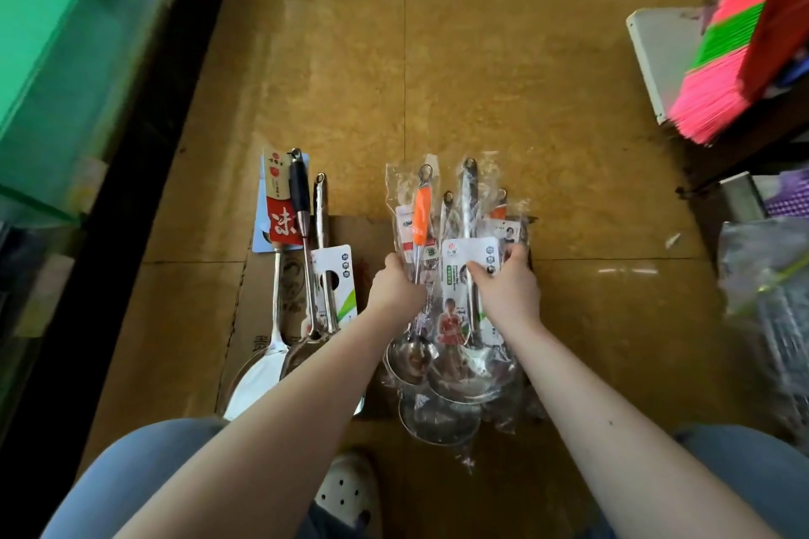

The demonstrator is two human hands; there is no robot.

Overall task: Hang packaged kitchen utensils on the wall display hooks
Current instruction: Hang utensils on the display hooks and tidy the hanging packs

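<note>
Looking down through the head cam here, and both hands are on the pile of bagged ladles [455, 319] lying on the tan tile floor [437, 79] right in front of the knees. The left hand [396, 284] has its fingers curled tight around the left edge of the pile, clamped on the shaft of the orange-handled ladle [421, 212] through its clear bag. The right hand [508, 289] is wrapped over the big steel ladle [469, 188] at its white backing card [464, 258]. Its thumb presses the front of the card and its fingers hook round the right side, so neither hand is spread at all. The bowls of the ladles point back toward the body and the hanging loops point away. I can't tell exactly how many packs are stacked under there because the plastic is all glare. Just left of the pile, not touching it, a second group lies on flattened cardboard [258, 319]: a black-handled utensil [299, 193], a steel-handled one [321, 210] with a white card, and a turner [262, 381] with a red-and-white sleeve. A white clog [350, 490] pokes out between the jeans, and a pink-and-green broom head [735, 70] sits off to the upper right.
</note>
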